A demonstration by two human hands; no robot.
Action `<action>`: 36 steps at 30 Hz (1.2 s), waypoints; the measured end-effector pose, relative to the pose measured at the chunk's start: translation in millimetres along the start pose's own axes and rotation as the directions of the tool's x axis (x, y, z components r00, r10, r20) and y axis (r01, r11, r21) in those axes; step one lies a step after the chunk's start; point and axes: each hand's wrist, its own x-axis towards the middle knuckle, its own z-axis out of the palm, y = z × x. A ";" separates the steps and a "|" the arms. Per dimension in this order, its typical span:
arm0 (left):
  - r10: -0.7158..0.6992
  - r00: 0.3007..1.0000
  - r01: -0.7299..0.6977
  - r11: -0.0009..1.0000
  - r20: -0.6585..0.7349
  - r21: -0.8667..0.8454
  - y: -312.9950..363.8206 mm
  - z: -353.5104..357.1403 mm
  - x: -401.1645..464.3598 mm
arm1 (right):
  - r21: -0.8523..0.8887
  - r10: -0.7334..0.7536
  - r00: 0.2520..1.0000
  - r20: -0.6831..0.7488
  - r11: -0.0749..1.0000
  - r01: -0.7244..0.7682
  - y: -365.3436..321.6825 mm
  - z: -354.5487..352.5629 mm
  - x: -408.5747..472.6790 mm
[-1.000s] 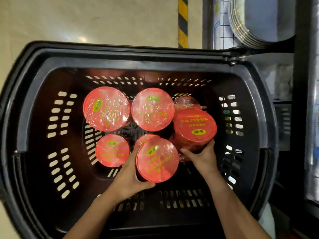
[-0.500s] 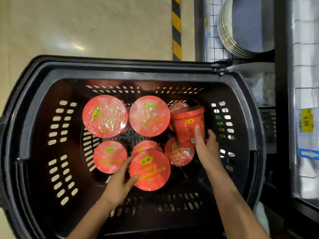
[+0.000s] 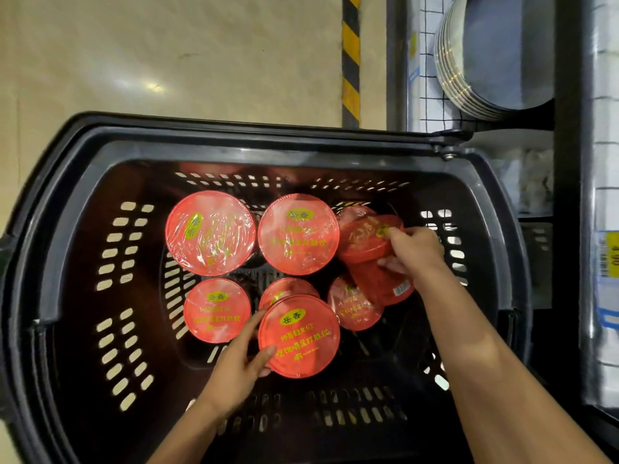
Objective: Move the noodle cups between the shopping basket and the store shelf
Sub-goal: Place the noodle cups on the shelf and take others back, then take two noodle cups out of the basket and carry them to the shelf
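Right hand (image 3: 413, 251) grips a red plastic noodle cup (image 3: 371, 256) round its lid rim; the cup, upright half a second ago, is now tipped toward 10 o'clock. Left hand (image 3: 239, 366) holds a second red foil-lidded cup (image 3: 299, 336) at 6 o'clock. Both sit inside the black slotted plastic shopping basket (image 3: 110, 155). Judgement: lift-out toward the shelf at 3 o'clock is under way.

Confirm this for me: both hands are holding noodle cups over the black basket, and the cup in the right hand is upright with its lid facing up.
Not quite. The head view shows the right hand holding its cup tipped on its side, not upright. The left hand holds its own cup with the lid facing up, and both are over the black basket.
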 end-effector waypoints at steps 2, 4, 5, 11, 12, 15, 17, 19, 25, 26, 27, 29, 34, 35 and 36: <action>-0.002 1.000 0.001 1.000 -0.010 -0.016 5.9 1.7 -1.1 | 0.005 0.018 1.000 0.008 1.000 -0.018 2.5 -2.9 -4.8; 0.002 1.000 -0.002 1.000 -0.021 -0.015 11.9 3.6 -2.4 | -0.001 0.015 1.000 0.005 1.000 -0.015 10.7 -7.4 -9.6; 0.003 1.000 -0.003 1.000 -0.024 -0.016 14.7 4.5 -2.8 | 0.020 0.010 1.000 0.010 1.000 -0.010 15.6 -10.8 -13.4; -0.019 1.000 0.019 0.999 -0.001 -0.048 31.0 17.9 -4.8 | 0.439 -0.134 0.986 0.098 0.895 0.078 38.6 -33.0 -36.5; -0.020 1.000 0.020 0.999 0.013 -0.050 32.9 22.2 -4.5 | 0.458 -0.152 0.984 0.095 0.884 0.092 40.2 -32.8 -35.2; -0.010 0.999 0.012 0.999 0.042 -0.053 37.0 38.9 0.7 | 0.427 -0.164 0.985 0.045 0.895 0.130 45.5 -23.2 -22.8; 0.002 0.999 0.000 0.999 0.051 -0.054 39.2 52.2 8.3 | 0.389 -0.168 0.986 0.010 0.909 0.151 49.0 -15.3 -12.8; 0.024 0.998 -0.020 0.998 0.061 -0.059 39.8 65.2 17.2 | 0.383 -0.180 0.984 -0.007 0.908 0.169 53.9 -10.9 -3.7; 0.064 0.997 -0.060 0.991 0.031 -0.117 34.6 91.7 32.3 | 0.323 -0.139 0.989 0.056 0.940 0.113 68.5 -3.9 4.7; 0.071 0.997 -0.067 0.990 0.025 -0.123 33.5 93.5 32.5 | 0.326 -0.131 0.990 0.058 0.940 0.105 69.3 -3.5 4.6; 0.081 0.997 -0.078 0.989 0.020 -0.127 33.4 94.5 32.5 | 0.331 -0.132 0.990 0.056 0.938 0.107 69.4 -3.8 4.3; 0.095 0.995 -0.093 0.989 0.016 -0.117 35.2 95.7 32.7 | 0.321 -0.146 0.988 0.047 0.939 0.123 67.8 -5.9 3.6; 0.105 0.994 -0.104 0.994 0.009 -0.010 45.7 101.1 33.6 | 0.182 -0.208 0.977 0.056 0.964 0.195 60.2 -14.7 -0.7; 0.108 0.994 -0.108 0.994 -0.004 0.034 47.5 101.9 33.9 | 0.148 -0.222 0.973 0.058 0.966 0.212 58.2 -17.2 -3.1; 0.111 0.994 -0.109 0.991 -0.021 0.077 49.6 102.4 33.2 | 0.118 -0.235 0.970 0.058 0.967 0.228 56.7 -19.3 -5.9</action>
